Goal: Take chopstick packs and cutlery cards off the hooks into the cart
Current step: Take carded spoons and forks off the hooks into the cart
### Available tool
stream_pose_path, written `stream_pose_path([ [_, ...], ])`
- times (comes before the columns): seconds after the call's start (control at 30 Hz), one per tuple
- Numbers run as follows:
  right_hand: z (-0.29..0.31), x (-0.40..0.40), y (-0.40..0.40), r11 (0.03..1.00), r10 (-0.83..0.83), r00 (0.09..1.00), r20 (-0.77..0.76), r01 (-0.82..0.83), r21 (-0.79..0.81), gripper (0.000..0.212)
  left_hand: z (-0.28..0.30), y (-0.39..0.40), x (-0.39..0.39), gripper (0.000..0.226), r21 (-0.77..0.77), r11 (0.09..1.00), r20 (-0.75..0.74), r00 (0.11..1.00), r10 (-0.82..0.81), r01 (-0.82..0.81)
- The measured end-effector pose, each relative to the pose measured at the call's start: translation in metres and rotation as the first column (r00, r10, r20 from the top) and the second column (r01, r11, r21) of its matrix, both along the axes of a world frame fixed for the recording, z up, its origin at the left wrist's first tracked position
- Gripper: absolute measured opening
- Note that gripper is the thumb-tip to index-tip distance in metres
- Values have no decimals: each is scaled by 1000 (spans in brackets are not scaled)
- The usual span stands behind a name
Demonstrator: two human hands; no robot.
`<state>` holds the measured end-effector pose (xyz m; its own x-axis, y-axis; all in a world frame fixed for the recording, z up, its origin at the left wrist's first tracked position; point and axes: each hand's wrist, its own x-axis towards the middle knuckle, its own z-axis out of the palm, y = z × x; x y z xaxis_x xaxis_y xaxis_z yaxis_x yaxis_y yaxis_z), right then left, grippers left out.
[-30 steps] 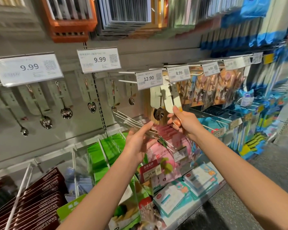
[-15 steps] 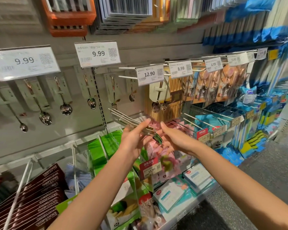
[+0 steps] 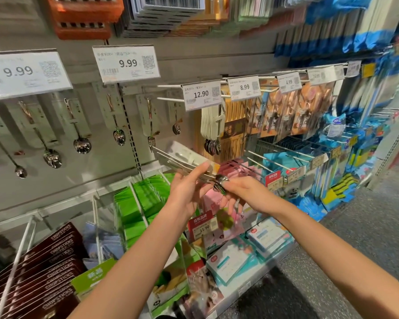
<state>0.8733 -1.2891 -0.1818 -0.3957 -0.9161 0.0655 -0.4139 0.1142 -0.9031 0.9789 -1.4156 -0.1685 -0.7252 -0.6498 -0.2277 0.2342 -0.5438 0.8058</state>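
Note:
My left hand (image 3: 189, 192) grips a fanned stack of grey cutlery cards (image 3: 182, 158) lying flat in front of the shelf. My right hand (image 3: 244, 192) pinches the spoon bowls (image 3: 220, 181) at the stack's near end. More spoon cards (image 3: 211, 127) hang on the hook under the 12.90 tag (image 3: 200, 94). Single spoon and fork cards (image 3: 119, 125) hang along the grey back panel to the left. Brown chopstick packs (image 3: 234, 132) hang under the 8.99 tag, and dark red chopstick boxes (image 3: 46, 268) stand at the lower left. No cart is in view.
White hook rods (image 3: 168, 99) stick out toward me at chest height. Green packs (image 3: 136, 203), pink packs (image 3: 217, 203) and blue-white boxes (image 3: 263, 240) fill the lower shelf. Blue packs (image 3: 346, 157) hang to the right. Grey floor (image 3: 366, 226) lies on the right.
My right hand left the hanging cards under the 12.90 tag, came down to the stack in my left hand and now pinches its spoon end. The view drifted slightly.

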Motion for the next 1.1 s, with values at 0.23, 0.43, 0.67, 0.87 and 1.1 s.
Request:
stream_pose_path([
  [0.23, -12, -21, 3, 932, -247, 851, 464, 339, -124, 36, 5, -4, 0, 97, 7, 1000, -43, 999, 23, -22],
  [0.43, 1, -26, 1, 807, -270, 755, 597, 516, -288, 37, 5, -4, -4, 68, -31, 999, -2, 999, 33, -33],
  [0.67, 7, -34, -19, 795, -355, 716, 601, 569, -208, 36, 8, -2, -8, 54, -82, 996, 10, 1000, 17, -16],
  [0.87, 15, -41, -52, 814, -407, 691, 597, 571, -107, 40, 11, -7, -5, 54, -60, 997, 8, 999, 41, -41],
  [1.1, 1, -27, -71, 818, -570, 766, 298, 563, 118, 51, 11, -12, 2, 45, -54, 996, 23, 997, 72, -70],
])
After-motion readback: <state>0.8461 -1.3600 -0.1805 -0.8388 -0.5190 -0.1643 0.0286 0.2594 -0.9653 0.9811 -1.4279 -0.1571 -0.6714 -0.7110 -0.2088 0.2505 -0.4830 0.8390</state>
